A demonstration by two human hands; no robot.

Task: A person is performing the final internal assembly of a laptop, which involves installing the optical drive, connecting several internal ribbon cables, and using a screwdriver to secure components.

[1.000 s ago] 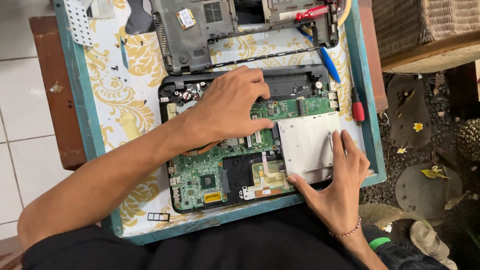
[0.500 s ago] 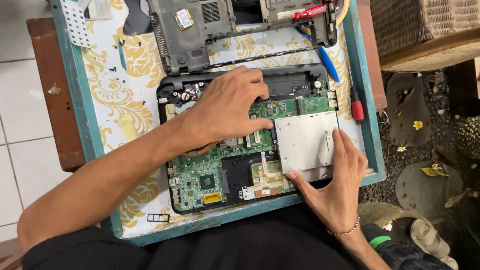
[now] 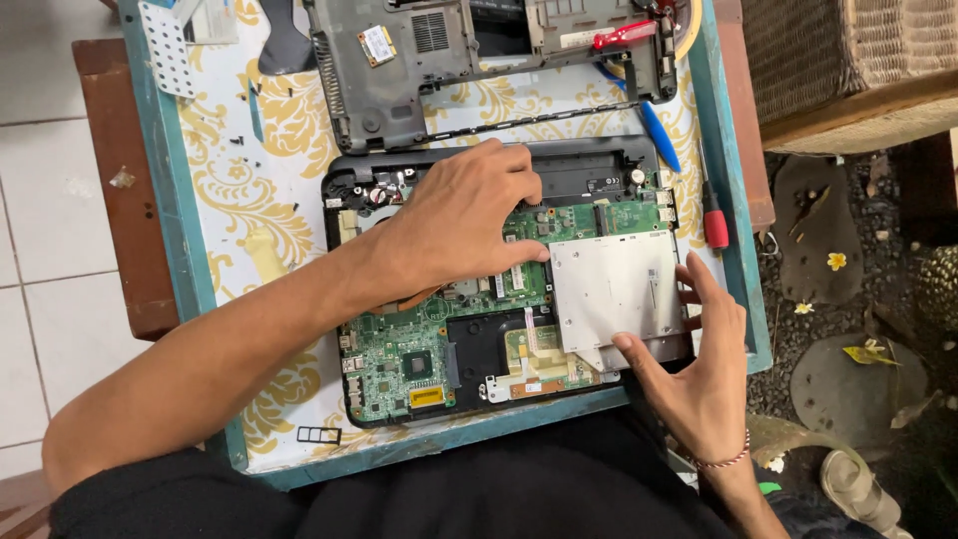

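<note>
An opened laptop base (image 3: pixel 589 178) lies on a tray, its green circuit board (image 3: pixel 399 364) bare. My left hand (image 3: pixel 454 225) rests palm down on the board's upper middle, fingers spread and pressing near the black rear strip. My right hand (image 3: pixel 694 364) grips the silver metal drive box (image 3: pixel 614 284) at the base's right side, thumb on its front corner and fingers along its right edge.
The tray (image 3: pixel 160 200) has a teal rim and a yellow floral surface. A grey laptop shell (image 3: pixel 399 70) lies at the back with a red-handled tool (image 3: pixel 624 35). A blue pen (image 3: pixel 659 135) and a red screwdriver (image 3: pixel 714 225) lie at right. Small black screws (image 3: pixel 244 140) are scattered at left. A wicker basket (image 3: pixel 848 50) stands at right.
Both hands stay almost still; my right fingers have shifted slightly along the silver drive's right edge. The view has drifted a little.
</note>
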